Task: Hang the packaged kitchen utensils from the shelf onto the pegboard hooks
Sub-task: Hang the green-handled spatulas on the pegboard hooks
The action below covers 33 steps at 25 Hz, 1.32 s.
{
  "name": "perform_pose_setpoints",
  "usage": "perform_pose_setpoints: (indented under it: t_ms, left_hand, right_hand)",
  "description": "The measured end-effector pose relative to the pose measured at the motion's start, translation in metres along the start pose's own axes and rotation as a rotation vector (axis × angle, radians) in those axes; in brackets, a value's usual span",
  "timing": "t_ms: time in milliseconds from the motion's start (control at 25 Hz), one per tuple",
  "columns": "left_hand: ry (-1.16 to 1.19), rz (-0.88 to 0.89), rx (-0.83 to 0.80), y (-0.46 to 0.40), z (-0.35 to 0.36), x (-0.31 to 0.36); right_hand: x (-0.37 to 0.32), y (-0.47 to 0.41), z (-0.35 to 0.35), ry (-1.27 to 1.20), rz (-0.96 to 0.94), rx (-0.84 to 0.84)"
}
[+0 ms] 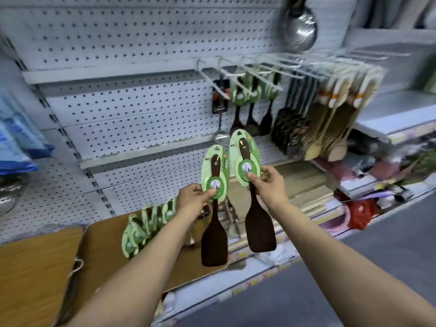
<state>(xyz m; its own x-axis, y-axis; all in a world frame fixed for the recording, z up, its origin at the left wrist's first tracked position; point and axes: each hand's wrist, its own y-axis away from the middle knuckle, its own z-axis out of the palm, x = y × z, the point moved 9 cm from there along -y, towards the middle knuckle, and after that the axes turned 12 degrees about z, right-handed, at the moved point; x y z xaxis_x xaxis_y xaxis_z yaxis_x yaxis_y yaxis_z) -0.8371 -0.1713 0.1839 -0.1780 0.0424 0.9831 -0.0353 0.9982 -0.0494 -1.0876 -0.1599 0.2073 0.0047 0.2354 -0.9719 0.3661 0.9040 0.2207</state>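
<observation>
- Dark brown wooden spatulas on green oval cards: we hold one in each hand, upright, blades down, in front of the pegboard [132, 109].
- Left hand [194, 200] pinches the left spatula [215, 208] at its round label.
- Right hand [269, 185] pinches the right spatula [253, 197] likewise, held higher.
- More carded spatulas [146, 226] lie on the shelf [106, 251]; others hang from the hooks [250, 72].
</observation>
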Motion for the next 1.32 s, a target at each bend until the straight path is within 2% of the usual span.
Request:
perform_pose_setpoints:
  t_ms: [280,600,880,1000,1320]
  left_hand:
    - [0.048,0.124,-0.079,0.009,0.133,0.091]
    - [0.068,0.174,-0.149,-0.060,0.224,0.126]
    - [0.032,0.165,-0.132,-0.118,0.271,0.132]
    - [0.046,0.147,-0.103,-0.124,0.285,0.130]
    - [0.043,0.112,0.117,-0.095,0.303,0.128]
  right_hand:
    - [-0.064,-0.012,-0.146,-0.048,-0.155,0.144]
    - [-0.098,-0.096,-0.203,-0.170,-0.165,0.151]
    - [-0.116,-0.178,-0.217,-0.172,-0.145,0.072]
    - [-0.118,-0.197,-0.218,-0.164,-0.151,-0.027]
    - [-0.120,-0.228,-0.222,-0.071,-0.129,-0.238]
